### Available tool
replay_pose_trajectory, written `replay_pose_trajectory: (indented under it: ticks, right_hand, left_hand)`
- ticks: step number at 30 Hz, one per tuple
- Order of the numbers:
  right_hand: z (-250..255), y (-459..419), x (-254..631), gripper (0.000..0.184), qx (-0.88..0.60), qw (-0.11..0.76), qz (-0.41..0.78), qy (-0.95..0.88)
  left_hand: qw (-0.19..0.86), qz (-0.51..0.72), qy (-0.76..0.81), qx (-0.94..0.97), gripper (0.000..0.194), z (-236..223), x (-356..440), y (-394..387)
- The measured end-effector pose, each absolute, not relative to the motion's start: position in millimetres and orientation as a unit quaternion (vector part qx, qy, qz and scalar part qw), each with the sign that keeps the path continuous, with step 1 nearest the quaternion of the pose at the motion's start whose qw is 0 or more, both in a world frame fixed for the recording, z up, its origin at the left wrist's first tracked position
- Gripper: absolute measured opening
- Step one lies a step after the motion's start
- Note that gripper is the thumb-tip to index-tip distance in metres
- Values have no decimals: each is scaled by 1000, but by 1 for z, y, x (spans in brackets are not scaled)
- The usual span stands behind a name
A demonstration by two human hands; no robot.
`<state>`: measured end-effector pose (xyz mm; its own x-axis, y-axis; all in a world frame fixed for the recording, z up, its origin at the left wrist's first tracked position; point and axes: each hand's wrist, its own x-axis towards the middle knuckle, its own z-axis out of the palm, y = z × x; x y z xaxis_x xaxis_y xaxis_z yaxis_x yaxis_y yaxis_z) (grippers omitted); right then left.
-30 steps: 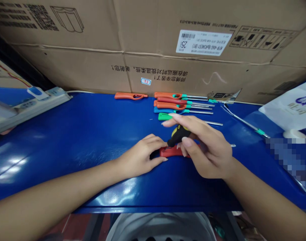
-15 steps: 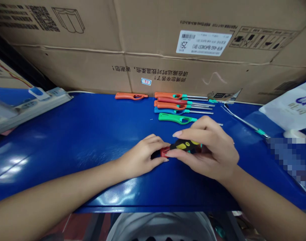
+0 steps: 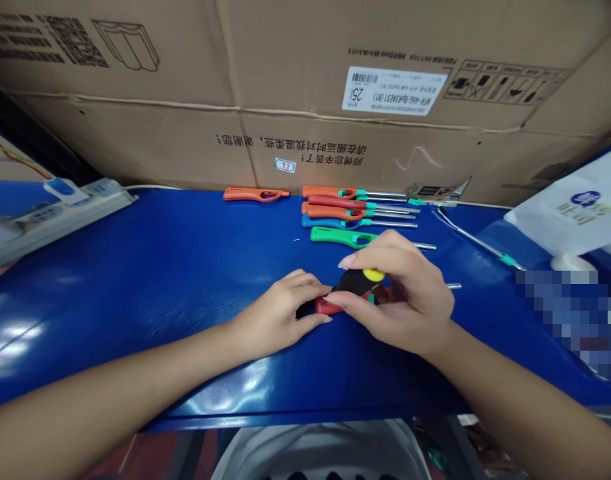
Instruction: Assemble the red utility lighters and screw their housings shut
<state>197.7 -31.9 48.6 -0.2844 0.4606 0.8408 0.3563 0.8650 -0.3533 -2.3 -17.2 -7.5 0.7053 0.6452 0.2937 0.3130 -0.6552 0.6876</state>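
Observation:
My left hand pinches the handle end of a red long-nosed lighter lying on the blue table. My right hand has its thumb and fingers round a short, stubby screwdriver with a black grip and a yellow part at its end. The screwdriver leans over the red lighter, and its tip is hidden near the left fingertips. Right of my right hand, the lighter's metal tube pokes out. Just beyond this hand lies a green lighter, its middle partly covered.
Several orange, red and blue lighters lie in a row before a large cardboard box. An orange handle piece lies left of them. A power strip is at left; a white bag and a loose metal tube are at right.
My right hand and the screwdriver have moved slightly left, and the grip has turned so its yellow end shows. More of the red lighter's tube is visible. The view has shifted a little.

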Motion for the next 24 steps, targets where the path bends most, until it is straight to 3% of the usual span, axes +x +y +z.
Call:
replay_pose_trajectory:
  ticks: [5,11,19,22,24]
  right_hand:
    - [46,-28,202,35,-247,527,100,-807]
    - [62,-18,215,28,-336,594,231,-694]
    - [66,13,283,50,-456,601,414,-510]
    - [53,19,312,47,-549,557,371,-500]
    - [46,22,329,40,-660,461,258,-534]
  left_hand:
    - [296,272,268,875,15,-8,-4,-15]
    - [286,262,272,881,35,-6,-5,-15]
    - [252,224,287,896,41,1,-3,-17]
    - [239,211,297,900,43,-1,-4,-17]
    - [229,204,305,902,42,-3,-6,-17]
